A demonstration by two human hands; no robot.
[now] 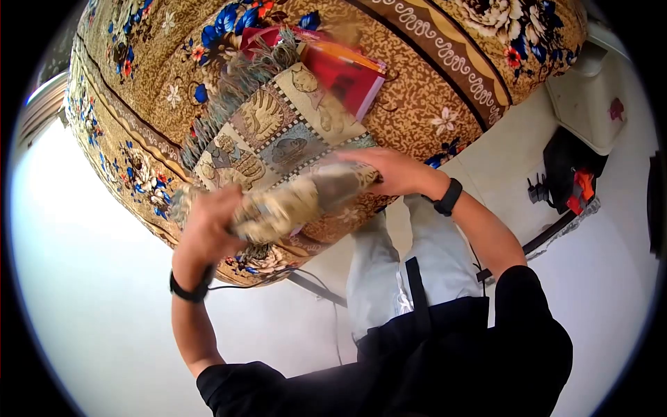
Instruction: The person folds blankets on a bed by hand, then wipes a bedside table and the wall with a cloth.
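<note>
A fringed woven cloth [292,144] with cat pictures in patches lies across the flowered cover, its near edge lifted and folded over. My left hand [212,221], smeared by motion, is closed on the left end of that raised edge. At the right end, my right hand [399,170] grips the same edge, with the fingers partly hidden behind the cloth. The lifted fold between both hands is blurred. Beneath and beyond the cloth's far corner, a red flat packet or folder [344,73] shows, with an orange strip along its top.
A brown flowered cover [417,83] drapes over the large surface before me. To the right on the floor are a pale plastic bin [590,97], a black bag [566,160] and an orange-red item [582,189]. A thin cable [316,278] hangs near my legs.
</note>
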